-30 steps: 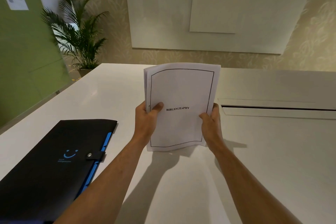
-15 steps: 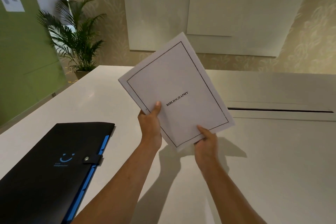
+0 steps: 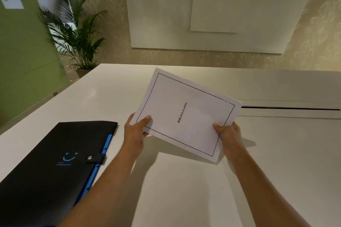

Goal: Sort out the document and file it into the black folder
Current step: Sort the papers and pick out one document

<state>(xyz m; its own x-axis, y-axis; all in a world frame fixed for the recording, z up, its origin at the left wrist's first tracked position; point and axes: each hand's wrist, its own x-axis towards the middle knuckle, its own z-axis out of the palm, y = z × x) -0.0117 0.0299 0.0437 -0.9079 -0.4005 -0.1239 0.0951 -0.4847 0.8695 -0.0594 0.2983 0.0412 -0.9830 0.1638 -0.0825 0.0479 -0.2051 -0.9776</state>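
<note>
A white stack of paper, the document (image 3: 186,114), carries a thin black border and the word BIBLIOGRAPHY, which now reads sideways. I hold it in landscape just above the white table (image 3: 184,190). My left hand (image 3: 135,131) grips its lower left corner, thumb on top. Its right short edge sits in the grip of my right hand (image 3: 229,132). The black folder (image 3: 51,166) lies flat to the left, snapped closed, with a blue smiley and blue tabs along its right edge. Neither hand touches it.
A long cable slot (image 3: 289,109) runs across the table at the right, behind the document. A potted palm (image 3: 77,35) stands beyond the far left corner by a green wall. Whiteboards (image 3: 212,9) hang on the back wall.
The document has turned from upright to sideways and come down toward the table. My right hand shifted from the bottom edge to the right short edge, my left stayed at its corner.
</note>
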